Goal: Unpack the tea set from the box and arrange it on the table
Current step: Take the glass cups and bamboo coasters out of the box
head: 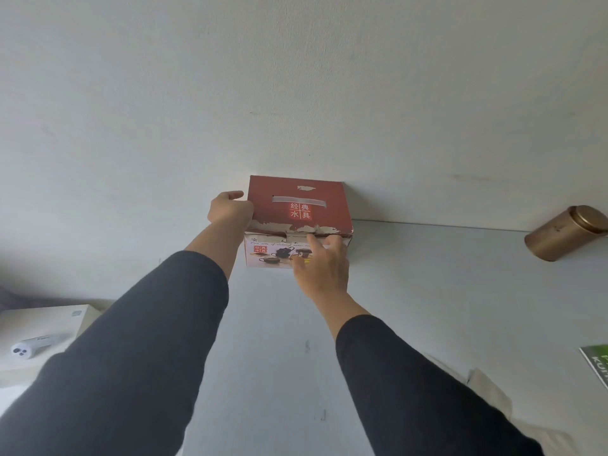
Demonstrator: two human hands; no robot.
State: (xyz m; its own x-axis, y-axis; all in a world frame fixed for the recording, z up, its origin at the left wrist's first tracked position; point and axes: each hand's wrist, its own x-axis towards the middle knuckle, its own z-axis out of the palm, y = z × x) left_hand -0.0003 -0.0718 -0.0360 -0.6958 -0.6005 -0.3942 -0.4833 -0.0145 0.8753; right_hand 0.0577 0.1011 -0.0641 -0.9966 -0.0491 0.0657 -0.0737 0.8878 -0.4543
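A red-topped cardboard tea set box (316, 195) with Chinese characters and a strip of clear tape stands closed at the far edge of the white table (427, 291), against the wall. Its white front face shows a picture of a dark teapot and cups. My left hand (230, 208) grips the box's top left edge. My right hand (324, 268) lies against the front face, fingers spread, the fingertips at the worn front edge of the lid. The tea set itself is hidden inside.
A gold metal canister (566, 232) stands at the far right of the table. A green printed sheet (597, 362) lies at the right edge. To the left, a lower beige surface (46, 319) carries a small white device (33, 346).
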